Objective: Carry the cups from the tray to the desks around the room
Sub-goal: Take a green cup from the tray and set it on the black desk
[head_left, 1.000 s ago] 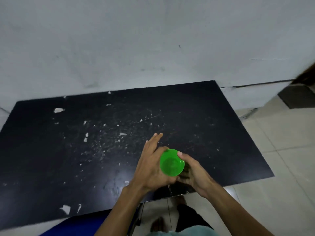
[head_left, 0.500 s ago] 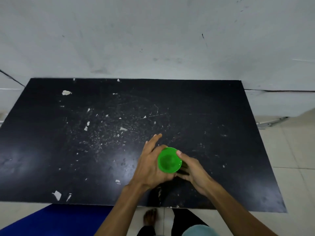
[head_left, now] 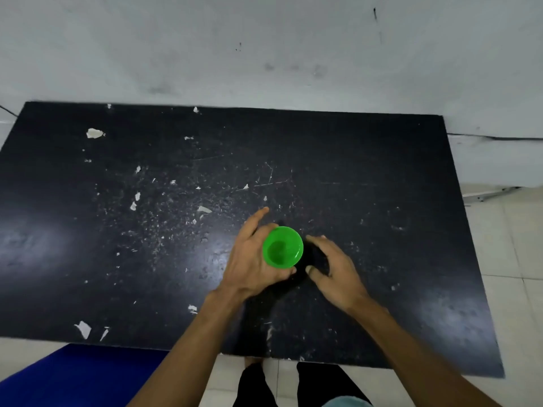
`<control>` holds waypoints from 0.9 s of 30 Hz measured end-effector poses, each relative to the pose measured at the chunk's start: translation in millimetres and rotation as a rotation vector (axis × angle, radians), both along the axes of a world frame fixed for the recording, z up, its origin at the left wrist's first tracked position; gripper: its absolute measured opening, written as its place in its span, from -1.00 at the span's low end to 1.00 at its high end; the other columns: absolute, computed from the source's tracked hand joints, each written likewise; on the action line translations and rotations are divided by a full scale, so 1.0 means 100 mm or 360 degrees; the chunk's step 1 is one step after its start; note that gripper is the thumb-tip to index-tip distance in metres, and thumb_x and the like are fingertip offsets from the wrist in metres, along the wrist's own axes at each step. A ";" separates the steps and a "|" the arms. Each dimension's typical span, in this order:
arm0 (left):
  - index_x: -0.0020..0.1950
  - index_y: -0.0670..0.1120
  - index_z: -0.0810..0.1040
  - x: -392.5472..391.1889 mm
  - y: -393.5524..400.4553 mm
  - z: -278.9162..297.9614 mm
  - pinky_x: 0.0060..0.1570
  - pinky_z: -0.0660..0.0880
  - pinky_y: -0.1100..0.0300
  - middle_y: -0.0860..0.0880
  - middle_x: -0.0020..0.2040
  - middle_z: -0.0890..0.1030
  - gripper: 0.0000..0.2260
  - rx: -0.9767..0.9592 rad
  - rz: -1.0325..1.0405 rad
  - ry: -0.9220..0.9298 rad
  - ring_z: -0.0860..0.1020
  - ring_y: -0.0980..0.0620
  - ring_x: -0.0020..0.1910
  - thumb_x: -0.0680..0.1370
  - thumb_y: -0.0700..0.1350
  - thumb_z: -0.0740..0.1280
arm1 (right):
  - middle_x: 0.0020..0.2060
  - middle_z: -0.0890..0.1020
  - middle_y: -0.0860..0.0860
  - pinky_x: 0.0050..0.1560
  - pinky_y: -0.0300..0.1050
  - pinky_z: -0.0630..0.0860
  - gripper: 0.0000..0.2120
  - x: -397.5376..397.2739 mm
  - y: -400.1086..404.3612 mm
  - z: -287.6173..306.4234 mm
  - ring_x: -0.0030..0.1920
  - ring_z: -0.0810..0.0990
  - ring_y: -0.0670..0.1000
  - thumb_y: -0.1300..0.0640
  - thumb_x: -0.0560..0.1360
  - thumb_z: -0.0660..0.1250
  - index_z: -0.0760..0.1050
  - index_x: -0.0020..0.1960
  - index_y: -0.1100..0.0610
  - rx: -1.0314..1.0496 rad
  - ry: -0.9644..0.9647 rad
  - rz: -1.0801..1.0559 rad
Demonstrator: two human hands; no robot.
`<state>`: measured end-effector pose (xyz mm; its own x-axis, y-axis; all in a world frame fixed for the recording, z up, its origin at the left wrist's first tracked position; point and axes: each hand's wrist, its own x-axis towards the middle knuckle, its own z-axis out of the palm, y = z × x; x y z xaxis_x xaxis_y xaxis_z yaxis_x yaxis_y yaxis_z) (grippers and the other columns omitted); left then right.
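A bright green cup [head_left: 282, 247] stands upright, mouth up, over the middle of a black desk [head_left: 367, 177] with a scratched, chipped top. My left hand [head_left: 252, 259] wraps around the cup's left side, thumb under its near edge and fingers stretched past it. My right hand [head_left: 335, 268] is a little to the right of the cup, fingers curled and apart, with a dark gap between it and the cup. Whether the cup's base touches the desk is hidden by my left hand.
The desk stands against a pale grey wall [head_left: 264, 54]. A blue seat [head_left: 73, 374] shows below the desk's near left edge. White floor tiles [head_left: 517, 245] run along the right. My legs in dark trousers [head_left: 308, 383] are at the desk's near edge.
I have stepped closer and the cup has moved further in over the desk. My right hand has come off the cup and drawn away to the right; my left hand still grips it.
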<state>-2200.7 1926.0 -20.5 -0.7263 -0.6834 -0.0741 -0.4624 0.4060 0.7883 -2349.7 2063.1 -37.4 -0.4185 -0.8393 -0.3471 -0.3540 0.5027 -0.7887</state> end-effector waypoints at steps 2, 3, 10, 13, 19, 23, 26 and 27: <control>0.22 -0.13 0.54 -0.01 -0.05 -0.03 0.33 0.38 0.15 -0.10 0.48 0.29 -0.25 0.0004 -0.0012 -0.0017 0.36 0.05 0.40 0.10 0.10 0.61 | 0.47 0.36 0.00 0.49 -0.11 0.11 -0.37 0.01 -0.05 -0.02 0.53 0.16 -0.04 0.25 0.47 0.39 0.29 0.49 0.02 0.0009 0.0063 0.0027; 0.22 -0.13 0.54 -0.01 -0.07 -0.03 0.33 0.37 0.17 -0.09 0.48 0.30 -0.25 0.0002 -0.0017 -0.0025 0.34 0.08 0.40 0.10 0.12 0.61 | 0.48 0.34 -0.02 0.48 -0.12 0.08 -0.36 0.01 -0.06 -0.02 0.54 0.13 -0.05 0.23 0.47 0.38 0.27 0.50 0.01 -0.0001 0.0108 0.0041; 0.24 -0.11 0.53 -0.01 -0.15 -0.02 0.28 0.37 0.22 -0.11 0.48 0.30 -0.26 -0.0008 -0.0071 -0.0028 0.36 0.05 0.40 0.14 0.13 0.61 | 0.44 0.39 -0.05 0.54 0.14 0.09 -0.37 0.09 -0.12 0.00 0.53 0.15 -0.06 0.23 0.45 0.39 0.31 0.47 0.02 -0.0072 0.0260 0.0061; 0.25 -0.12 0.52 0.00 -0.16 -0.02 0.31 0.33 0.26 -0.12 0.48 0.29 -0.26 -0.0018 -0.0103 -0.0020 0.34 0.02 0.42 0.14 0.12 0.60 | 0.43 0.41 -0.05 0.53 0.18 0.09 -0.38 0.12 -0.12 -0.01 0.53 0.16 -0.04 0.24 0.42 0.38 0.34 0.45 0.00 -0.0085 0.0253 0.0059; 0.29 -0.15 0.49 0.00 -0.15 0.01 0.35 0.37 0.06 -0.15 0.45 0.33 -0.22 -0.0034 -0.0121 -0.0042 0.30 -0.02 0.46 0.16 0.14 0.58 | 0.43 0.41 -0.06 0.53 0.20 0.07 -0.38 0.16 -0.12 -0.03 0.53 0.15 -0.06 0.23 0.43 0.38 0.32 0.45 -0.02 -0.0079 0.0262 0.0041; 0.34 -0.12 0.45 0.01 -0.13 0.00 0.36 0.36 -0.01 -0.13 0.50 0.27 -0.17 -0.0118 -0.0127 -0.0103 0.31 -0.06 0.45 0.16 0.12 0.64 | 0.43 0.40 -0.07 0.55 0.16 0.03 -0.38 0.15 -0.12 0.01 0.54 0.13 -0.05 0.22 0.44 0.39 0.32 0.45 -0.01 -0.0063 0.0269 0.0051; 0.46 -0.11 0.32 0.03 -0.12 0.02 0.43 0.26 -0.07 -0.09 0.55 0.18 0.02 -0.0135 -0.0149 -0.0152 0.21 -0.08 0.50 0.11 0.22 0.62 | 0.44 0.39 -0.06 0.55 0.11 0.00 -0.37 0.13 -0.11 0.08 0.54 0.12 -0.04 0.20 0.44 0.41 0.31 0.46 -0.02 -0.0043 0.0302 0.0072; 0.50 -0.09 0.25 0.04 -0.12 0.03 0.45 0.23 -0.07 -0.07 0.56 0.15 0.09 -0.0127 -0.0148 -0.0176 0.17 -0.06 0.52 0.09 0.26 0.60 | 0.45 0.38 -0.06 0.55 0.11 0.00 -0.36 0.12 -0.11 0.11 0.54 0.12 -0.04 0.20 0.44 0.41 0.31 0.46 -0.02 -0.0033 0.0318 0.0077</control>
<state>-2197.0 1914.0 -17.4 -0.7772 -0.6204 -0.1053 -0.5021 0.5105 0.6980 -2338.0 2052.4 -25.9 -0.4363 -0.8662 -0.2435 -0.5275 0.4655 -0.7106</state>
